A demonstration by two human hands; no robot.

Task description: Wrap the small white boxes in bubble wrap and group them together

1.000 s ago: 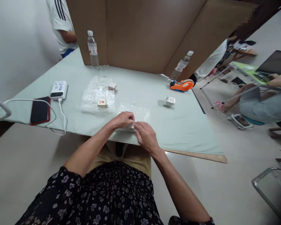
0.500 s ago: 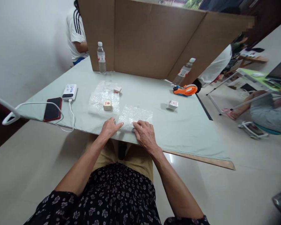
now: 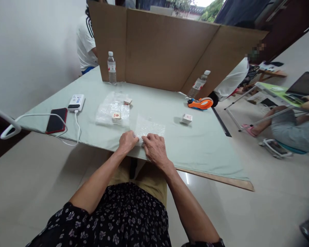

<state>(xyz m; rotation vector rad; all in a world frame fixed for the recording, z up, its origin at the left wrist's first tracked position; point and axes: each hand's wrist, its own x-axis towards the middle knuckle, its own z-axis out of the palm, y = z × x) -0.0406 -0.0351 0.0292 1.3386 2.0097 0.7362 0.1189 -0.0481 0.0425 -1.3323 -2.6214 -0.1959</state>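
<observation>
A clear bubble-wrap sheet [image 3: 151, 127] lies near the front edge of the pale green table [image 3: 195, 144]. My left hand [image 3: 127, 141] and my right hand [image 3: 156, 149] sit side by side on its near edge, fingers curled and pinching the wrap. Whatever lies under the fingers is hidden. To the left, a second pile of bubble wrap [image 3: 110, 111] carries two small boxes [image 3: 116, 115] [image 3: 127, 101]. A third small white box [image 3: 186, 118] stands apart on the right.
An orange tape dispenser [image 3: 201, 103], two water bottles [image 3: 111, 68] [image 3: 197, 84] and a folded cardboard screen [image 3: 170, 55] stand at the back. A phone [image 3: 56, 120] and a power bank [image 3: 76, 102] with cable lie left. Other people sit at the far left and right.
My left hand has curled from lying flat into a pinch and moved in close to my right hand on the wrap's near edge. The view has shifted slightly.
</observation>
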